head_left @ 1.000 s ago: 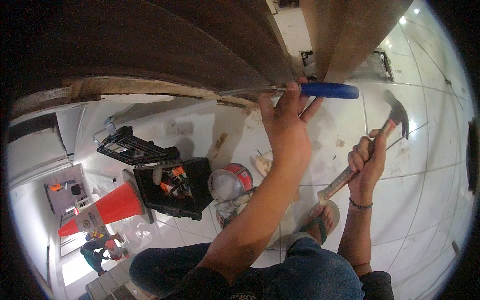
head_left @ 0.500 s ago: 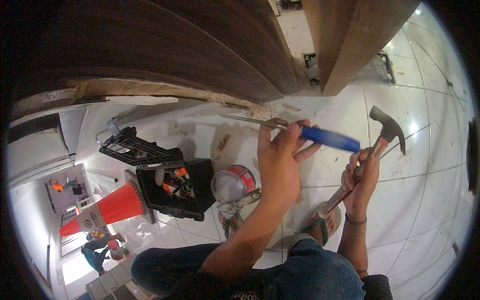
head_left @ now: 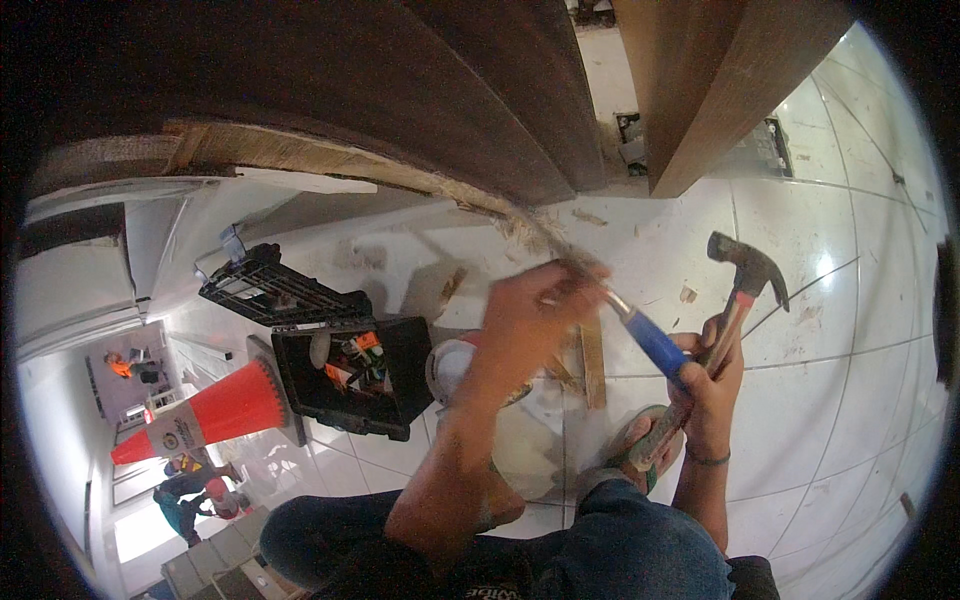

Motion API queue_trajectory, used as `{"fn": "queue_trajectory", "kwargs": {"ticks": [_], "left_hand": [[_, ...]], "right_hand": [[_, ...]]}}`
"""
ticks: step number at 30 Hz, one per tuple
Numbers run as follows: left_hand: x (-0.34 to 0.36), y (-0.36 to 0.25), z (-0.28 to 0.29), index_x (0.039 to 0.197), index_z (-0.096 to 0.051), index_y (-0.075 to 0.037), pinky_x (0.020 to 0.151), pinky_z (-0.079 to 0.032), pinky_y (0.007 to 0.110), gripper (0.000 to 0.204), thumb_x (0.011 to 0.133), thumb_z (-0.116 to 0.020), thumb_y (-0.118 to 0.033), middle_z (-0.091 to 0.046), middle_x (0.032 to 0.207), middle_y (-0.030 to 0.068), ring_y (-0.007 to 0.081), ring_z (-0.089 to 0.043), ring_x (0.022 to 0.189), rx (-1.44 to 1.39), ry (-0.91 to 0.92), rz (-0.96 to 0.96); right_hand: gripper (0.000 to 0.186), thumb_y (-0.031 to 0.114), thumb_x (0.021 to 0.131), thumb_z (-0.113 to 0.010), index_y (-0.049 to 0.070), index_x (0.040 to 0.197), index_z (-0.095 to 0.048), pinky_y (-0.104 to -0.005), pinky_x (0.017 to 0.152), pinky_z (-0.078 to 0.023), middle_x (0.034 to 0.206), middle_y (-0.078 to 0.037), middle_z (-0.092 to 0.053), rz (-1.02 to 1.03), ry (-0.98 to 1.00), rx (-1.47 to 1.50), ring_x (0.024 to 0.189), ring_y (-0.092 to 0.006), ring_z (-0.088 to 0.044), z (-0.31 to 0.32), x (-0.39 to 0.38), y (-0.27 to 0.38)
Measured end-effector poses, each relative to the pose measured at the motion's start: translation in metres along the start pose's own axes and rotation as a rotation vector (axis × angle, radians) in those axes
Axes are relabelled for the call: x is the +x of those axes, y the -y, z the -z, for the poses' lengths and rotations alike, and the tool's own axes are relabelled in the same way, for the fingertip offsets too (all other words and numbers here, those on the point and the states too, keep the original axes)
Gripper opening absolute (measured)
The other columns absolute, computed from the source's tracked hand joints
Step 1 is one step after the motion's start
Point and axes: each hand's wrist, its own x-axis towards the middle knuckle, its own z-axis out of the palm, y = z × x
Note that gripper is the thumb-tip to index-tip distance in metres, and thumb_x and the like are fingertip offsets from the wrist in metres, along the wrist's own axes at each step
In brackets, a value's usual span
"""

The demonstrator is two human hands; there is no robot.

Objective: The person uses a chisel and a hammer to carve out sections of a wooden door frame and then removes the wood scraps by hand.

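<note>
My right hand (head_left: pixel 712 385) is wrapped round the handle of a claw hammer (head_left: pixel 745 268), whose head points away from me. The butt of a blue-handled chisel (head_left: pixel 655 343) rests at the thumb of that same hand. My left hand (head_left: pixel 545 300), smeared by motion, has its curled fingers round the chisel's metal shank. The blade beyond those fingers is blurred, close to the chipped lower edge of a dark wooden panel (head_left: pixel 400 110). Pale wood shavings (head_left: pixel 525 238) lie on the tiles by that edge.
An open black toolbox (head_left: pixel 405 375) holding several tools stands at the left beside an orange traffic cone (head_left: pixel 235 405). A tub (head_left: pixel 447 372) is partly behind my left arm. Wood strips (head_left: pixel 594 365) lie on the tiles. A brown post (head_left: pixel 690 100) rises ahead. Other people (head_left: pixel 185 500) are farther left.
The chisel has swung so its handle slopes down to my right hand. My left hand has moved from near the handle onto the shank. The hammer has shifted slightly left and nearer.
</note>
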Motion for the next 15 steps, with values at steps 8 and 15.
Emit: {"fn": "queue_trajectory", "kwargs": {"ticks": [8, 15], "left_hand": [[0.019, -0.01, 0.043, 0.089, -0.059, 0.002, 0.059, -0.057, 0.028, 0.039, 0.091, -0.066, -0.037, -0.063, 0.075, 0.0077, 0.0178, -0.068, 0.071, -0.436, -0.741, 0.039], [0.016, 0.018, 0.065, 0.086, -0.058, 0.001, 0.056, -0.055, 0.027, 0.029, 0.096, -0.06, -0.027, -0.062, 0.066, 0.0068, 0.0128, -0.063, 0.06, -0.013, -0.795, -0.218]], "right_hand": [[0.059, 0.028, 0.071, -0.085, 0.012, 0.1, -0.036, -0.0155, 0.036, -0.029, 0.082, -0.015, -0.064, -0.04, 0.011, 0.007, 0.044, -0.0028, -0.04, 0.018, -0.037, -0.022], [0.056, 0.027, 0.073, -0.083, 0.012, 0.1, -0.036, -0.0158, 0.033, -0.028, 0.079, -0.013, -0.062, -0.042, 0.027, 0.015, 0.04, -0.0024, -0.037, 0.016, -0.045, -0.037]]}}
